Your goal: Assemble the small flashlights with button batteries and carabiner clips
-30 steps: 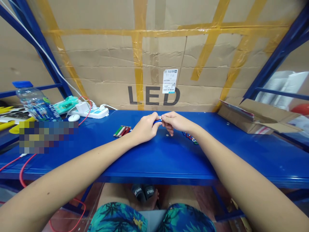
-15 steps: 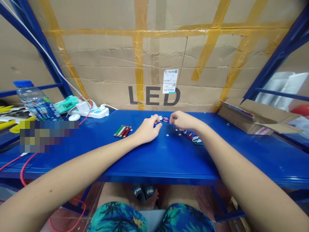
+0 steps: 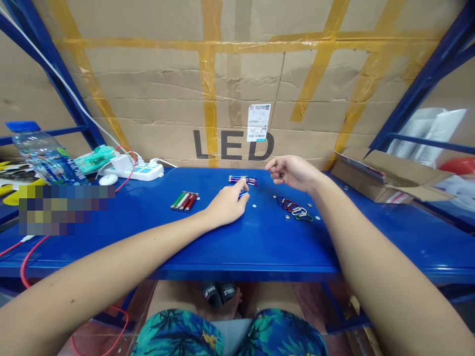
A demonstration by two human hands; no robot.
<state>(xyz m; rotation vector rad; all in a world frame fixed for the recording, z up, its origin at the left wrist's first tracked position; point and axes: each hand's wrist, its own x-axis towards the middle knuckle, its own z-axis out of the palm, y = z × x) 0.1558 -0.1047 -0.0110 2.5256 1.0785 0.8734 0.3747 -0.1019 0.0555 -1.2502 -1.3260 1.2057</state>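
While left hand (image 3: 229, 204) pinches 1 slim blue rod (image 3: 243, 194) over middle of glossy blue tabletop (image 3: 237, 244), right hand (image 3: 293, 172) hovers half-curled, hold unclear, near multicoloured metal carabiners (image 3: 299, 211).

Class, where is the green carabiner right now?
In the head view, the green carabiner lies on the blue table, right of centre, just nearer the person than the silver carabiner.

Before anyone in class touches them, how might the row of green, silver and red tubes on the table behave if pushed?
The tubes look round, so they would probably roll. Their shiny surfaces suggest they may feel slippery. Since they lie close together, pushing one would likely nudge its neighbours.
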